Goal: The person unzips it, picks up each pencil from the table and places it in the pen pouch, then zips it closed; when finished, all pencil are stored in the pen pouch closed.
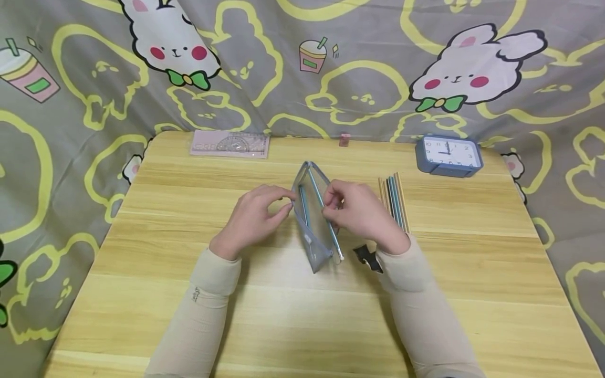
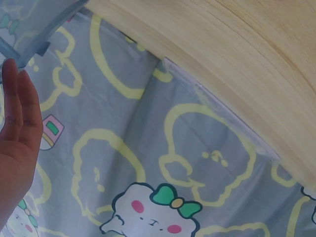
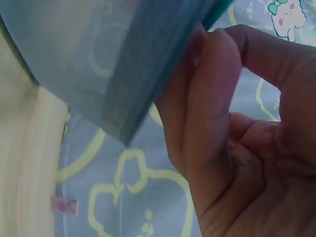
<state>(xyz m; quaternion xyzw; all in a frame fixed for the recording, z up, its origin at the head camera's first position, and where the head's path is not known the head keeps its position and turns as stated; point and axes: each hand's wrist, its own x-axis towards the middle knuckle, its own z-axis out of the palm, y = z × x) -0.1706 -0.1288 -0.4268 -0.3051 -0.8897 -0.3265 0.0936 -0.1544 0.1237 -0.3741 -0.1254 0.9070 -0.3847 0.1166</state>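
A see-through grey-blue zip pencil case [image 1: 317, 251] stands gaping between the two hands, also seen in the left wrist view and the right wrist view. My left hand [image 1: 255, 212] pinches its left rim between thumb and fingertips. One blue pencil [image 1: 304, 205] leans inside the case. With thumb and fingers my right hand [image 1: 356, 210] pinches a second blue pencil [image 1: 336, 241], which slants along the case's right rim with its pale end toward me. In the right wrist view, the right fingers [image 3: 212, 89] are right at the case's edge.
Several pencils [image 1: 396, 197] lie side by side beyond the right wrist. A black scrap [image 1: 367, 257] lies by the right cuff. Along the back edge are a pink ruler set with a protractor [image 1: 230, 144], a small pink item [image 1: 344, 139] and a blue clock [image 1: 449, 156]. A patterned curtain hangs behind.
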